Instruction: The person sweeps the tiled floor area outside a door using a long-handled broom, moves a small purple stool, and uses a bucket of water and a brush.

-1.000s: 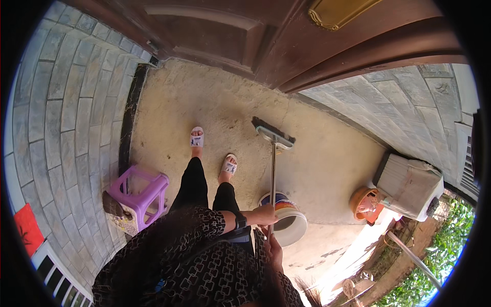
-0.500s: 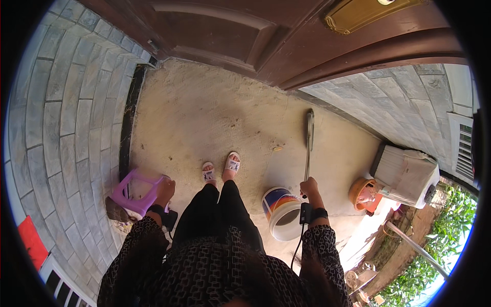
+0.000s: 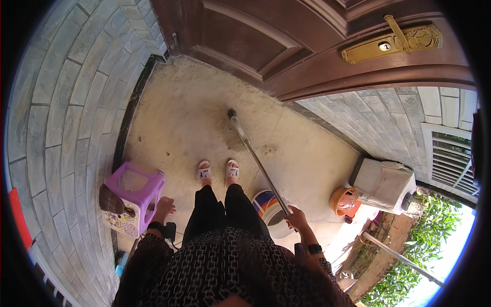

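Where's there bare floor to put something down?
Bare floor shows between the left wall and the broom, ahead of the sandals. Another patch lies between the broom and orange pot. It's crowded around the purple stool beside the left hand, and by the bucket near the right hand.

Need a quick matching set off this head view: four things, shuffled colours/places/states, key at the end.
Things
1. broom
2. stool
3. bucket
4. handle plate

Descriptions
A. purple, beside the left hand
B. gold-coloured, on the brown door
C. gripped by its shaft in the right hand
D. multicoloured side, open top, standing on the floor

Pairs: 1-C, 2-A, 3-D, 4-B
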Demonstrator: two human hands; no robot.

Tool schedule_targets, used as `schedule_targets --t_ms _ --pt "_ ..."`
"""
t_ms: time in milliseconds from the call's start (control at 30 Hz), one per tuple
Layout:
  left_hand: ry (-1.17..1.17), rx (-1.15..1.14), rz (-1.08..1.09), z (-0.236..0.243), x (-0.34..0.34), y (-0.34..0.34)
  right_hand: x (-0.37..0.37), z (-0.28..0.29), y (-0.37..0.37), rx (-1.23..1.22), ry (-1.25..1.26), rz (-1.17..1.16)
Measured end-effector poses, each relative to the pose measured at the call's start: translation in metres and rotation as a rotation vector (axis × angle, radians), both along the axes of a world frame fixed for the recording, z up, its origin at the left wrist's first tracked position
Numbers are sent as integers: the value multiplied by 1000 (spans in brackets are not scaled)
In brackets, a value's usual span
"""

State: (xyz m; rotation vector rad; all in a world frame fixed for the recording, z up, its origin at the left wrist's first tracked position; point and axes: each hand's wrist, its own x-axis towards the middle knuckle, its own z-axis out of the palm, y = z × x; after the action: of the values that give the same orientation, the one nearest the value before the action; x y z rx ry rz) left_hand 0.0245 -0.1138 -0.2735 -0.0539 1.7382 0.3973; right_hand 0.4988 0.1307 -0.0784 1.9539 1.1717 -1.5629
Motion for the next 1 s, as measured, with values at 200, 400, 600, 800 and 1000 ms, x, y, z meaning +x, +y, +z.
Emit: schedule_targets --t_ms 200,400,600,800,1000 --pt "27 -5 114 5 8 -47 33 1 -26 -83 -144 -304" --pt "150 -146 227 9 25 -83 106 12 22 5 -85 -731" --pt "214 9 358 17 83 -13 273 -97 154 110 -226 -273" --pt "236 -35 174 48 192 48 191 -150 247 172 -391 137" --pt "49 -23 -16 61 280 131 203 -109 199 152 -243 341"
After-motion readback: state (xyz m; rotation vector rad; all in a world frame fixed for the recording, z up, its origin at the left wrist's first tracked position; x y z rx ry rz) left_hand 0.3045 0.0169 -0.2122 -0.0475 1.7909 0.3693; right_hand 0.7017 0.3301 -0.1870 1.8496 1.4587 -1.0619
